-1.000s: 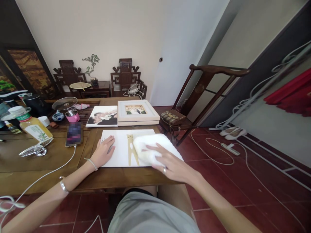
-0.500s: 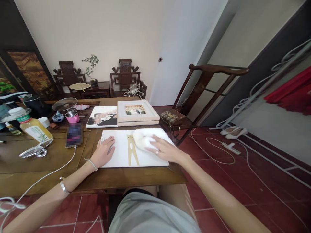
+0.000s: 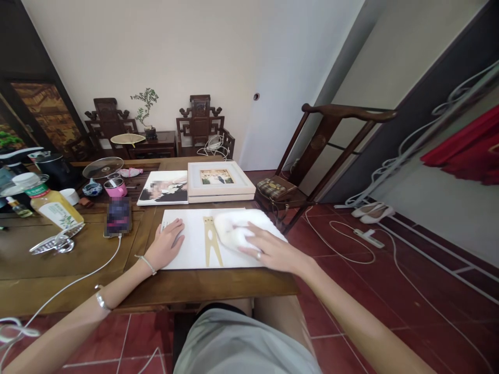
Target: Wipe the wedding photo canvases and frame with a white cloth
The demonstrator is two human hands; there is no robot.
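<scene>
A white board or album cover [image 3: 191,246] lies flat near the table's front edge. Down its middle runs a gold long-legged figure [image 3: 208,226]. My left hand [image 3: 170,244] rests flat on the board's left part, fingers spread. On the right part, my right hand [image 3: 268,249] presses a bunched white cloth [image 3: 230,226] against the surface, its fingers bent over the fabric. The cloth touches the gold figure's right side and hides the board's upper right. Fingers and cloth are slightly blurred.
Behind the board sit a framed photo box [image 3: 222,192] and a photo album [image 3: 163,188]. To the left are a charging phone [image 3: 118,217], a hair clip [image 3: 58,240], a yellow bottle [image 3: 54,205] and a pink cup [image 3: 116,188]. A wooden chair [image 3: 323,135] holds a handbag [image 3: 276,188].
My right hand has shifted slightly right and toward me, and the cloth's folds have changed under it. My left hand has stayed in place.
</scene>
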